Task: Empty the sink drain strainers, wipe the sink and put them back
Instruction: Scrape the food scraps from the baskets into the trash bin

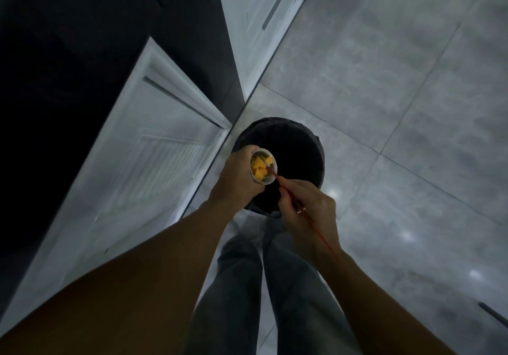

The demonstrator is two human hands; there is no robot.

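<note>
Head view looks straight down on a round metal sink strainer [263, 165] held tilted above a black bin [297, 145] - its cup holds several yellow-orange food chunks [259, 169] with some paler scraps beside them. The left hand [236, 178] wraps its fingers round the strainer's outer wall from the left. The right hand [308, 211] pinches a thin red stick [278, 180] with fingers curled, and the stick's tip reaches in among the chunks; whether it is 1 stick or 2 pressed together I cannot tell. The bin's inside is dark and its contents cannot be made out. The bin stands on a grey tiled floor [412, 107], just beside the lower edge of a white cabinet door [143, 162] on the left - open floor spreads to the right and beyond it. 2 legs in grey trousers [275, 286] stand close against the bin's near side
</note>
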